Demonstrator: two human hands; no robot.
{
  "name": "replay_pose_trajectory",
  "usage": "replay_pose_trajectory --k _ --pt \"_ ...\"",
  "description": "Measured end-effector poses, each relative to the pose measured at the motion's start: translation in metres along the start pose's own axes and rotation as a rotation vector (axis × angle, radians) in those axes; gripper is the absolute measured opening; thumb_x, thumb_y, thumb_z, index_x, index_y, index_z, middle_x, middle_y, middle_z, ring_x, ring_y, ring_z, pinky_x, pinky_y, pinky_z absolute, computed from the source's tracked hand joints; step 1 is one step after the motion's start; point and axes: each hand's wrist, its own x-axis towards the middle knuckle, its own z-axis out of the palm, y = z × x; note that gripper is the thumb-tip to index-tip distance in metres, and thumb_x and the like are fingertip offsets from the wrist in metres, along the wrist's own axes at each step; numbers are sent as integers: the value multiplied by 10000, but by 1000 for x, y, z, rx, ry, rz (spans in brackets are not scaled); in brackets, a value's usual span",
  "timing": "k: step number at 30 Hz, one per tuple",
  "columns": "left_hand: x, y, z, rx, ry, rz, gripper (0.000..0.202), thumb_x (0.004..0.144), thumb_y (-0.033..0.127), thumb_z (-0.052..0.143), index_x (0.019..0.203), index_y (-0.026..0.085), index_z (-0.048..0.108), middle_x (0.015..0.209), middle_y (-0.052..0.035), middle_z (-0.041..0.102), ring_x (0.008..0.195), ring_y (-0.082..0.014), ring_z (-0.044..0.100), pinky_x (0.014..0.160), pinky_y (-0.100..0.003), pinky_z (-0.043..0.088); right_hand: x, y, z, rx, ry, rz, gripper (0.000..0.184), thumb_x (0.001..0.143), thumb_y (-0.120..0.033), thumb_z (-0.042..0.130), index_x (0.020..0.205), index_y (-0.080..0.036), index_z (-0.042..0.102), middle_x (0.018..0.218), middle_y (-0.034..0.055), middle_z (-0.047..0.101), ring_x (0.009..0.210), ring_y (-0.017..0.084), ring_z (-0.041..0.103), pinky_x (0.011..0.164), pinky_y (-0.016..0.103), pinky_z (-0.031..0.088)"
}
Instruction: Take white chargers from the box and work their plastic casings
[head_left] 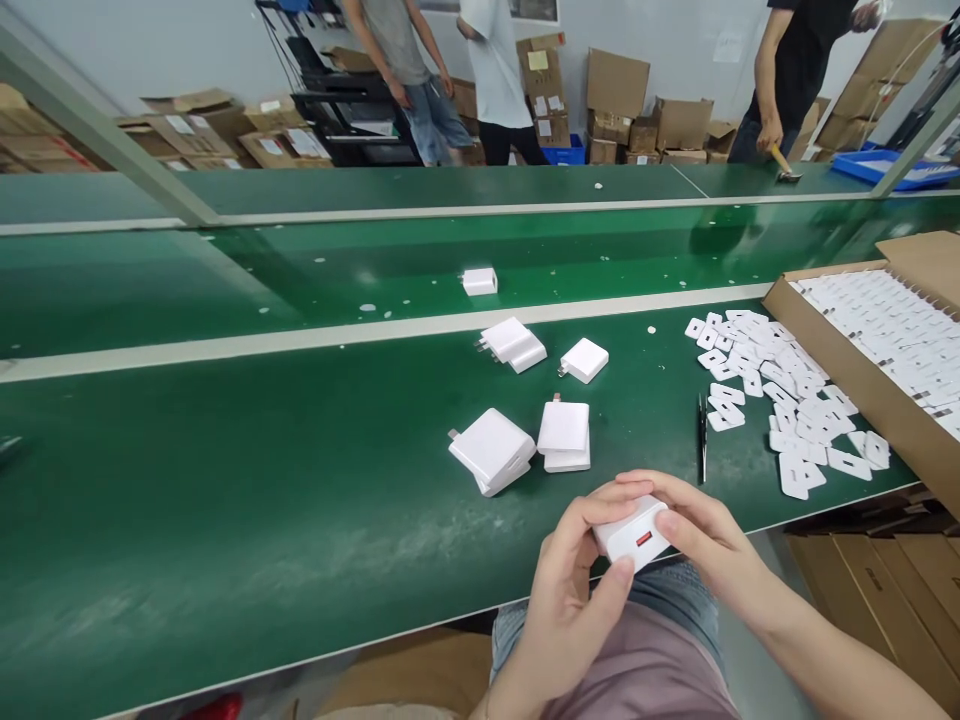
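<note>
Held at the near table edge: one smooth white boxy charger (pixel 632 531) with a red port, pinched between the left hand (pixel 568 590) and right hand (pixel 701 535). Beyond, on the matte green bench top (pixel 225 480), lie glossy matching chargers (pixel 491 450), slim black tweezers (pixel 703 438), and flat white die-cut labels (pixel 780 400) beside a cardboard box (pixel 847 370).

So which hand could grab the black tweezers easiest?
Probably the right hand. The tweezers lie on the green table just beyond its fingers, while the left hand sits further away. Both hands hold the white charger.
</note>
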Motion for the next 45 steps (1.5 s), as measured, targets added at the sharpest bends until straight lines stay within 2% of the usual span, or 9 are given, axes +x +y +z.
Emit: replay_pose_trajectory --k 5,7,9,15,23,30,37,41,45 --pt "5 -5 9 58 166 83 188 921 162 674 1043 302 701 1148 15 760 1168 -117 658 974 -195 529 1 -2 3 -93 6 -15 327 980 -414 638 1303 -461 649 1401 -56 640 1299 167 570 1126 313 424" --pt "6 -9 11 23 231 90 158 990 225 576 972 273 725 1083 -1 781 1139 -134 676 991 -233 529 2 0 5 -110 16 -33 325 980 -425 634 1300 -476 650 1408 -64 634 1317 168 554 1141 313 403" --pt "6 -12 10 -2 258 70 304 1043 271 458 938 247 742 1063 -31 787 1118 -163 692 1020 -296 526 4 3 7 -102 32 -53 314 987 -435 618 1296 -475 655 1393 -59 644 1305 168 562 1121 297 420" --pt "2 -11 4 96 143 215 198 983 324 589 1113 239 712 1186 -95 753 1227 -238 643 996 -376 555 9 7 9 -56 -3 -162 321 987 -454 603 1298 -423 674 1279 -2 681 1186 176 620 1010 258 498" --pt "3 -7 -3 365 155 536 255 899 158 663 1147 214 686 1113 -97 785 1040 -248 725 956 -467 581 8 3 21 -84 -51 -270 377 940 -482 656 1305 -390 677 1242 46 658 1171 233 594 988 334 513" --pt "0 -3 -8 384 142 548 296 892 147 655 1170 235 702 1012 -72 795 1070 -286 716 923 -482 587 12 8 27 10 -20 -291 257 914 -482 673 1090 -340 795 1102 74 687 945 239 657 819 354 560" --pt "9 -5 -19 294 35 420 329 882 338 736 1193 251 674 1164 -101 769 1133 -272 685 994 -475 553 12 13 24 -115 46 -234 362 1016 -485 496 1284 -356 701 1296 62 676 1262 269 572 1094 412 455" --pt "10 -5 -17 305 73 441 355 844 106 718 1169 237 661 1140 -86 773 1091 -240 703 1008 -457 548 12 17 27 -119 54 -256 339 1026 -457 495 1278 -368 703 1287 46 688 1263 247 576 1082 379 472" --pt "10 -1 -27 299 35 388 357 851 116 721 1174 261 675 1164 -82 769 1182 -262 669 1031 -470 544 16 6 20 -166 -42 -208 380 986 -465 586 1342 -352 660 1337 65 668 1242 262 609 1049 403 512"
